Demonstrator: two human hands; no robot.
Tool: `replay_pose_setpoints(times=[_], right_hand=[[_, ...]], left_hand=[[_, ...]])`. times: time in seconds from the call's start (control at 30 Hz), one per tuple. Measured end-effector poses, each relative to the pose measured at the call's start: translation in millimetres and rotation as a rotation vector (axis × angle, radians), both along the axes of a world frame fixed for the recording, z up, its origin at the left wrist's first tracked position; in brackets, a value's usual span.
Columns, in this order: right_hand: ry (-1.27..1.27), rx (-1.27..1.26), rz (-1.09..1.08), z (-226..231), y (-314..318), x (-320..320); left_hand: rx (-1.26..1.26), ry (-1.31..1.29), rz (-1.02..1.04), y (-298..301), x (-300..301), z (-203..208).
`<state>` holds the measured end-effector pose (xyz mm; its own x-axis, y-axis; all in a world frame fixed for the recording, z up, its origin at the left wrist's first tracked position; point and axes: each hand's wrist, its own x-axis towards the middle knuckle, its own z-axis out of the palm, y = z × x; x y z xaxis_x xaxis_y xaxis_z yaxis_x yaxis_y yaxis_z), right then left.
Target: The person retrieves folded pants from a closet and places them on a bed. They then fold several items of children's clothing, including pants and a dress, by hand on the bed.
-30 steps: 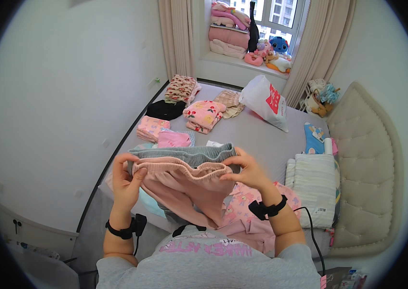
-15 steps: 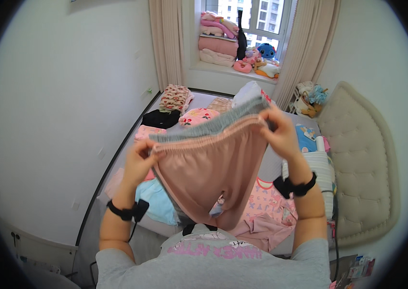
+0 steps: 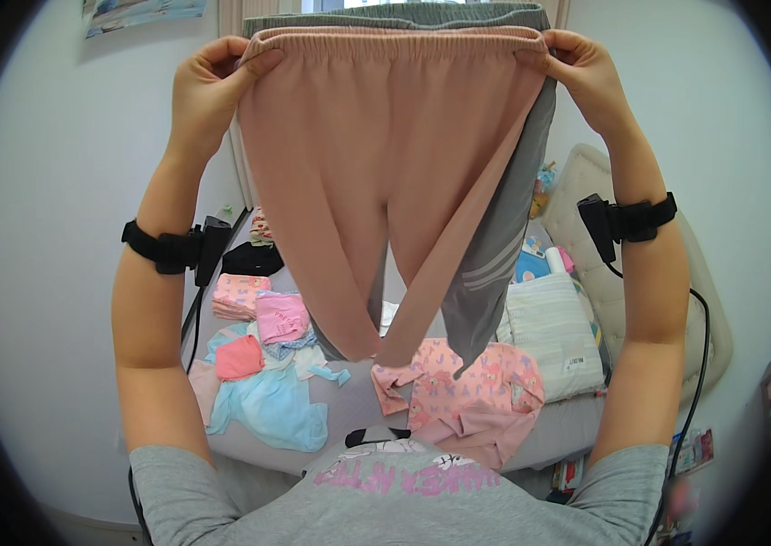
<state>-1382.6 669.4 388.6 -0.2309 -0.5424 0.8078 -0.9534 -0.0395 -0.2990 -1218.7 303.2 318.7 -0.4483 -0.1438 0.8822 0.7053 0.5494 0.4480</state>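
Observation:
Pink pants [image 3: 331, 136] with an elastic waistband hang spread out in front of me, both legs dangling. Layered behind them are grey pants [image 3: 492, 264] with pale stripes on one leg. My left hand [image 3: 212, 86] pinches the left end of the waistbands, thumb over the pink front. At the right end, my right hand [image 3: 585, 77] pinches in the same way. The grey waistband [image 3: 394, 15] shows above the pink one, so both garments appear gripped together. Below them, a pink patterned top [image 3: 458, 382] lies on the bed, partly covered by a plain pink garment [image 3: 494, 432].
On the bed [image 3: 349, 409] at left lie light blue clothing [image 3: 272, 409], a folded pink garment [image 3: 282, 317], a patterned folded stack [image 3: 240, 297] and black clothing [image 3: 253, 259]. A folded whitish quilt [image 3: 554, 337] sits at right, beside the padded headboard [image 3: 704, 309]. Cables run from both wrist straps.
Both hands have risen, lifting the pink and grey pants from over the bed to high in front of me. The waistbands are now level and stretched wider, and the legs hang down.

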Motion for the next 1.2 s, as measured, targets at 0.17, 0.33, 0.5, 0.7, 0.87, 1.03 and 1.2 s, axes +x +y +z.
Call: replay_pose_setpoints(times=[0.17, 0.33, 0.5, 0.7, 0.87, 1.03, 1.2], right_hand=[[0.014, 0.236, -0.244, -33, 12, 7], [-0.058, 0.153, -0.225, -51, 23, 11], [-0.257, 0.113, -0.147, -66, 23, 4], [-0.448, 0.046, -0.059, -83, 25, -13], [-0.529, 0.004, -0.051, -95, 13, -18], [-0.612, 0.137, -0.109, -100, 23, -18], [-0.738, 0.157, -0.064, -113, 29, -7]], left_hand=[[-0.204, -0.172, 0.099, -4, -11, -7], [-0.14, -0.137, 0.026, 4, -10, -14], [-0.138, -0.196, 0.029, 1, -13, -20], [-0.126, -0.172, -0.016, 7, -15, -30], [0.087, -0.362, -0.163, -10, -24, -50], [0.215, -0.488, -0.323, -7, -27, -61], [0.268, -0.487, -0.36, 6, -23, -75]])
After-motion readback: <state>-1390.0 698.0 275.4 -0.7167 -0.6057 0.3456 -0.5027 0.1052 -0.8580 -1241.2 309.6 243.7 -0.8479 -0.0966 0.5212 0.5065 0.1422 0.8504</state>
